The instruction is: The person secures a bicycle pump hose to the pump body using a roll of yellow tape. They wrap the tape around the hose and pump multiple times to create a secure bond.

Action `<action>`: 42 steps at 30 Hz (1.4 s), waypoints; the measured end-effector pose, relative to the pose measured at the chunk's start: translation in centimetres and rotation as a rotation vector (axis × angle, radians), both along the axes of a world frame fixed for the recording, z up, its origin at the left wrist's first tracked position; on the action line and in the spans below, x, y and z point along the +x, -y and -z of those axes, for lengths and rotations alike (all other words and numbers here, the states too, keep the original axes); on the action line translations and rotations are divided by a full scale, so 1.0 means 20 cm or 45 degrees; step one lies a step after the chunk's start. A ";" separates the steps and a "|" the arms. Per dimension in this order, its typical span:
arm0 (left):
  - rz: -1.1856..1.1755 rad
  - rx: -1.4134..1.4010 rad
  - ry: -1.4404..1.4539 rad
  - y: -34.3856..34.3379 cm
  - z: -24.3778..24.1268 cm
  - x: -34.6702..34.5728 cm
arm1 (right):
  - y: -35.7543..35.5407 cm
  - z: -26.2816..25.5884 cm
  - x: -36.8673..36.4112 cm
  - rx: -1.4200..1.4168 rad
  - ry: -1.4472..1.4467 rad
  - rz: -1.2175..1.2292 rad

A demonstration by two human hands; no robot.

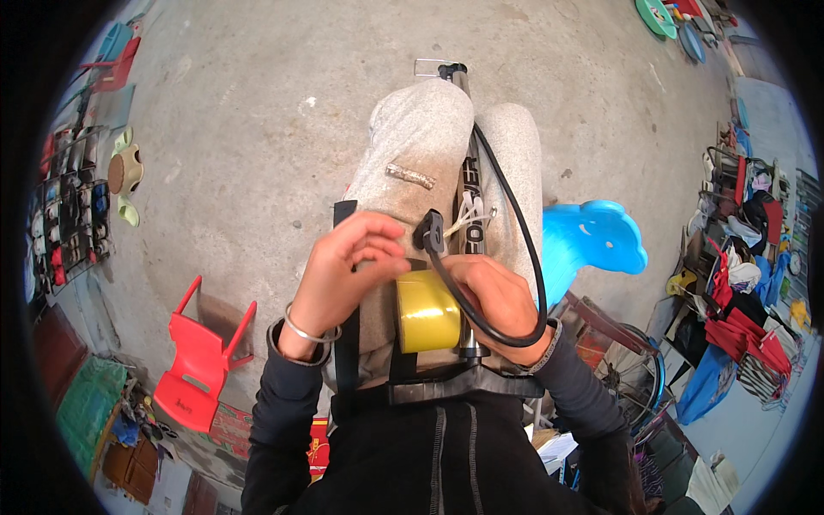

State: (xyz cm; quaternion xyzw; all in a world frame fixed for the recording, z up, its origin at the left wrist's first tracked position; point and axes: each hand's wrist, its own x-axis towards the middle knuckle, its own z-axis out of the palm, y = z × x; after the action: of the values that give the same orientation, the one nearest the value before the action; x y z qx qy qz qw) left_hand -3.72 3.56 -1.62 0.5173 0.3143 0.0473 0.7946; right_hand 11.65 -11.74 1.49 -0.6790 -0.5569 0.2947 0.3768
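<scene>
A black and silver floor pump (pixel 472 241) lies along my lap between the thighs, its T-handle (pixel 463 386) against my belly. Its black hose (pixel 520 206) loops over my right hand (pixel 499 302) and ends at a pump head (pixel 430 232) above a roll of yellow adhesive tape (pixel 428 312). My right hand grips the roll's right side, fingers partly hidden by the hose. My left hand (pixel 357 264) is at the roll's upper left, fingers curled and apart, thumb near its edge. Pale strips (pixel 473 215) cross the barrel. A short silvery, worn piece (pixel 410 176) rests on my left thigh.
A red plastic chair (pixel 193 373) stands on the concrete floor at left, with a small stool (pixel 125 174) beyond it. A blue plastic seat (pixel 595 238) is beside my right leg. A wheel (pixel 650 380) and heaped clothes (pixel 747 341) are at right; a shoe rack (pixel 64 219) is far left.
</scene>
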 end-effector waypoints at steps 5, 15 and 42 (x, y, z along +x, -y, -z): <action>0.295 0.562 0.117 0.04 -0.09 -0.02 | 0.01 0.00 -0.03 -0.024 -0.078 0.048; 0.112 1.022 -0.048 0.18 -0.10 -0.04 | 0.03 -0.04 -0.03 -0.134 -0.231 0.084; 0.000 1.288 0.339 0.28 0.01 -0.14 | 0.11 -0.02 -0.08 -0.325 -0.070 0.053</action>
State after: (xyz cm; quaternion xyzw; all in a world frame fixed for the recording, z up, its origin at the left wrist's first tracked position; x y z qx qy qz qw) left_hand -6.60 -2.07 -1.88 0.8259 0.1485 0.2587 0.4785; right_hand 10.12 -13.86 1.91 -0.7244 -0.4902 0.3739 0.3086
